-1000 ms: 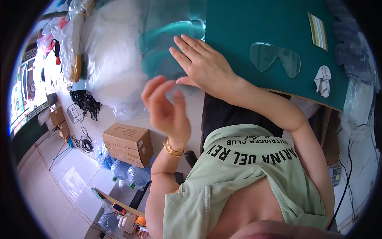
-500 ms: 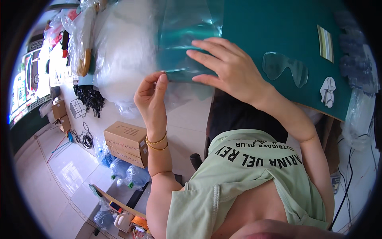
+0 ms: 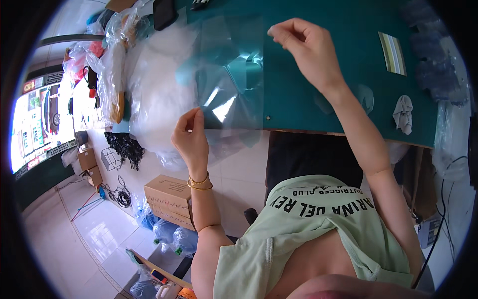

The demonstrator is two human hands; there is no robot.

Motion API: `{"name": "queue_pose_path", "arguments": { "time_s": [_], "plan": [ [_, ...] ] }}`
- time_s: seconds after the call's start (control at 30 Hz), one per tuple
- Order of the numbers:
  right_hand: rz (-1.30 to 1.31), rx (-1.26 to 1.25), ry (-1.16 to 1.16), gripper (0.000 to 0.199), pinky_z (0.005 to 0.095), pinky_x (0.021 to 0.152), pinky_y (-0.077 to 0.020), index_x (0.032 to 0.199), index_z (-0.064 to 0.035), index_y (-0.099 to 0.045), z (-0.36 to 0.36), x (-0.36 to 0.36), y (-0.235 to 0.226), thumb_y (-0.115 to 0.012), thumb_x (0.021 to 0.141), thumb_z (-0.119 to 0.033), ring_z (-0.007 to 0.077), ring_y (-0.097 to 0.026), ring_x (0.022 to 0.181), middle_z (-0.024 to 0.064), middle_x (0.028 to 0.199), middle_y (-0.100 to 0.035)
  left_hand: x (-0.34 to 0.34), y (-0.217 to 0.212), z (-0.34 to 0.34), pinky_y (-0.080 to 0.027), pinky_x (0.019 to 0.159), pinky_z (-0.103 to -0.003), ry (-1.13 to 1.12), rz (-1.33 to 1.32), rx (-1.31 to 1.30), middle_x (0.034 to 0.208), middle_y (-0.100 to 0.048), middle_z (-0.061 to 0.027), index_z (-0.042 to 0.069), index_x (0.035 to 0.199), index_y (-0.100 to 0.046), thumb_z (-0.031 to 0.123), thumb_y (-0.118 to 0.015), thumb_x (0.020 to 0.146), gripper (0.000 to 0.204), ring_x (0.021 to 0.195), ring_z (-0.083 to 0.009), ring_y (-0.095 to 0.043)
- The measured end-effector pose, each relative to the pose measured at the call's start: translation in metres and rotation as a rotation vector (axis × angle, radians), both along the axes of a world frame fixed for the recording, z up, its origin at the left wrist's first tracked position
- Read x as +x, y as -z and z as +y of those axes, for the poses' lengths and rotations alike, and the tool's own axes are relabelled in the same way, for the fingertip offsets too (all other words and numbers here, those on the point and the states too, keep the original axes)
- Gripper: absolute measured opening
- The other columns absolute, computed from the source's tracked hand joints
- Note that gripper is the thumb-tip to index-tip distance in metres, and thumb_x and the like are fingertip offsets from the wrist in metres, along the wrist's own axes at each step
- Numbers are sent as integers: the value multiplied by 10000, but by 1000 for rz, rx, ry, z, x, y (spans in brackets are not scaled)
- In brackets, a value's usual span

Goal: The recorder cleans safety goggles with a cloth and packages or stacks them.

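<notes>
Still pinches, with the left hand (image 3: pixel 190 137), the left edge of the clear film (image 3: pixel 234 74) over the green table (image 3: pixel 294 107). Has carried the right hand (image 3: pixel 311 55) farther out and rightward, arm extended, fingertips bunched beside the film's far right edge; cannot tell whether gripping it.
</notes>
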State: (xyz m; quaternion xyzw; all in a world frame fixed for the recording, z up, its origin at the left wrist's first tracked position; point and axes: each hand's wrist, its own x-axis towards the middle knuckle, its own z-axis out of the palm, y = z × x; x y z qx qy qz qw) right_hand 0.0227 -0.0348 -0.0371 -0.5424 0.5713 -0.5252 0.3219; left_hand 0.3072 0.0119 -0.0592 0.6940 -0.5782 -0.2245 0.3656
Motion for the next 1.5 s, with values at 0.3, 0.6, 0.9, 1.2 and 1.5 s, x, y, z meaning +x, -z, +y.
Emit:
{"name": "queue_pose_path", "arguments": {
  "time_s": [0.3,0.6,0.9,1.2,1.5],
  "plan": [
    [586,-916,37,201,265,625,-444,953,-106,-738,50,-5,-13,-734,756,-65,125,-585,686,-32,812,-642,-49,-14,23,-479,812,-309,347,1052,9,1064,-636,-60,-3,1263,-570,155,-722,902,423,1024,-168,-571],
    [-69,-193,35,536,206,654,-391,1190,-39,-536,164,-65,22,-846,779,-192,96,-501,746,35,891,-568,-130,-15,51,-462,571,-244,604,1303,332,824,-562,-64,15,932,-521,122,-664,934,179,638,-129,-533],
    [-489,299,201,216,169,534,-344,964,-30,-571,197,-113,14,-615,984,-241,39,-448,611,-5,742,-529,-165,-4,42,-500,640,-258,729,1126,432,937,-608,-91,-5,979,-580,52,-688,919,137,732,-152,-603],
    [-43,379,351,186,175,490,-334,877,-20,-687,168,-119,24,-681,946,-193,15,-465,544,-45,643,-560,-194,4,26,-435,472,-173,451,594,276,805,-655,-48,-23,1021,-615,45,-710,905,165,582,-54,-553],
    [3,447,361,231,193,491,-308,843,-18,-686,163,-119,24,-688,942,-227,15,-446,536,-46,595,-534,-197,9,27,-401,445,-170,423,441,255,813,-656,-49,2,1144,-553,52,-700,910,281,611,-40,-555]
  ]
}}
